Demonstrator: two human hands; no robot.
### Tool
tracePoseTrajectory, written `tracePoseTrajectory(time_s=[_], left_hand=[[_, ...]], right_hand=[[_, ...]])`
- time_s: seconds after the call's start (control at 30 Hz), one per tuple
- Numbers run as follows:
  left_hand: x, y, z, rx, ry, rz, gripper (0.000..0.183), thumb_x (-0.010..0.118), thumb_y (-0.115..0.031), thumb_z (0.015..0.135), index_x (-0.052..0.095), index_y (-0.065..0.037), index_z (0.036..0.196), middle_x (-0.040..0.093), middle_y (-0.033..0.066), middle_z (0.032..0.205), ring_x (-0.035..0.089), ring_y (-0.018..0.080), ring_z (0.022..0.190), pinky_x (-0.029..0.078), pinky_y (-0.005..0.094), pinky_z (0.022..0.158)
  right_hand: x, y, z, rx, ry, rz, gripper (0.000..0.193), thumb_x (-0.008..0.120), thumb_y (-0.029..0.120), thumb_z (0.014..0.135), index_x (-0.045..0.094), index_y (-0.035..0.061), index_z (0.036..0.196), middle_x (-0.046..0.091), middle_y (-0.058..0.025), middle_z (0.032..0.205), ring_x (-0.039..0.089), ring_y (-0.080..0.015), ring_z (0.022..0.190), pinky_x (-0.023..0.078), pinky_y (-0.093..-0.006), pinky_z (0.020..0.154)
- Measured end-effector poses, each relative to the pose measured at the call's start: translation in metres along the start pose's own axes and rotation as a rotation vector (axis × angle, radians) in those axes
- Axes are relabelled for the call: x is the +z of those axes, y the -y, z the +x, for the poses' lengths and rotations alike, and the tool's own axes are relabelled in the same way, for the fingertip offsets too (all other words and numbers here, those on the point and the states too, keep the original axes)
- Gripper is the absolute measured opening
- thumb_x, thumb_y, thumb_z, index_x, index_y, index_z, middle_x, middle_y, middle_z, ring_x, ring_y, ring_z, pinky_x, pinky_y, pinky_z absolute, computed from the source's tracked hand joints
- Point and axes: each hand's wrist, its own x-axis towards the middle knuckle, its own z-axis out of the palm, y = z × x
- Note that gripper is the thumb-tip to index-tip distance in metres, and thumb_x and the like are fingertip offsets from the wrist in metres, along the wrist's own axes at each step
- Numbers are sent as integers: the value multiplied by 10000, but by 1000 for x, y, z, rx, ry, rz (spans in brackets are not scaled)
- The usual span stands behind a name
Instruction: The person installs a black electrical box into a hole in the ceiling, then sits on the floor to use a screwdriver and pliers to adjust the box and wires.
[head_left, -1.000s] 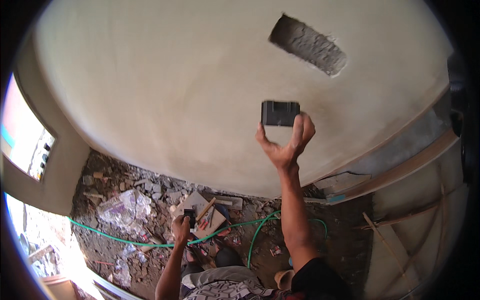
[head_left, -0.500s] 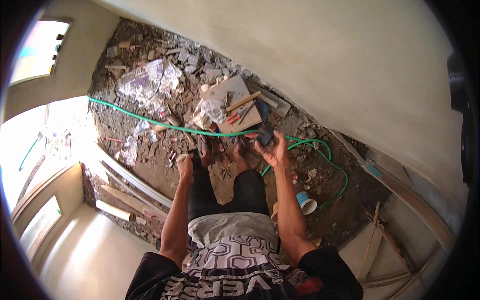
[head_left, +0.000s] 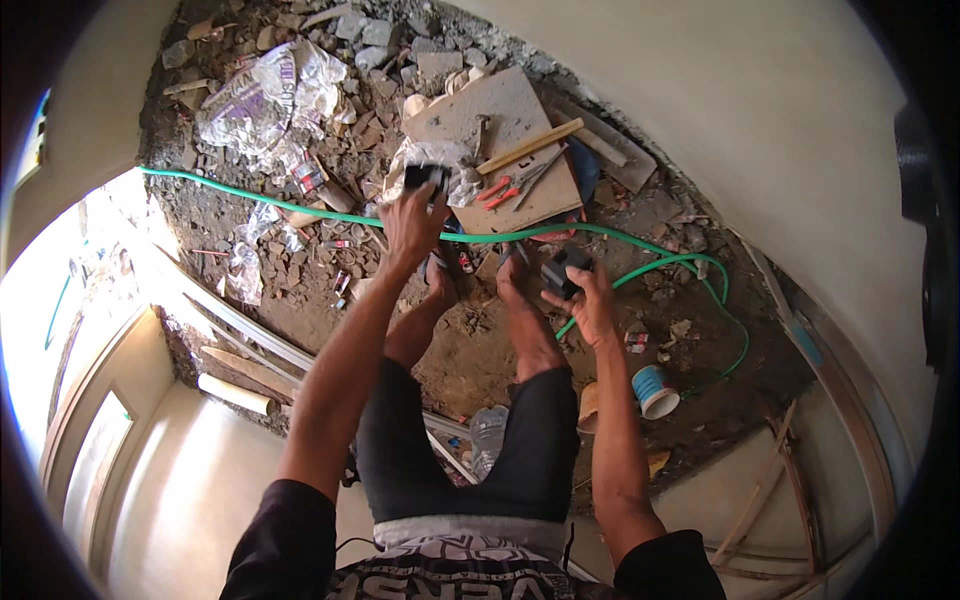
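Observation:
My left hand (head_left: 410, 228) reaches out over the green hose with its fingers closed on a small black rectangular object (head_left: 425, 177). Its exact kind does not show. Just right of my right foot, my right hand (head_left: 592, 305) grips a black block-shaped object (head_left: 562, 268) between thumb and fingers. Ahead of my feet lies a flat board (head_left: 470, 110). Red-handled pliers (head_left: 500, 192) and a wooden strip (head_left: 530, 147) rest on it. The green hose (head_left: 490, 238) runs across in front of my feet, beneath the reaching left arm.
Broken rubble (head_left: 370, 110) covers the ground ahead, with a torn plastic sack (head_left: 270, 95) at the left. A blue-and-white tub (head_left: 655, 390) lies on its side at the right. A plastic bottle (head_left: 488, 437) is between my legs. Plastered walls (head_left: 720, 110) border the space.
My left hand has swung forward and right, from beside my left knee to near the board, carrying the black object. My right hand has shifted slightly right, still gripping the block. My legs show more.

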Motion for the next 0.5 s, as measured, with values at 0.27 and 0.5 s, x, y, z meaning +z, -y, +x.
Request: tracePoseTrajectory(time_s=[0.27, 0.5], left_hand=[[100, 51, 127, 327, -99, 190, 249, 681, -258, 928, 726, -99, 1115, 762, 94, 990, 687, 285, 986, 447, 472, 861], [120, 44, 107, 330, -540, -94, 549, 843, -321, 839, 682, -108, 1318, 756, 116, 1115, 604, 290, 1152, 385, 448, 1068]], right_hand=[[19, -3, 166, -753, 81, -973, 686, 877, 300, 795, 559, 50, 1349, 553, -184, 1240, 602, -312, 1078, 509, -415, 923], [38, -1, 239, -889, 263, -862, 665, 899, 247, 779, 583, 72, 1337, 564, -181, 1291, 609, -286, 1105, 542, -397, 891]])
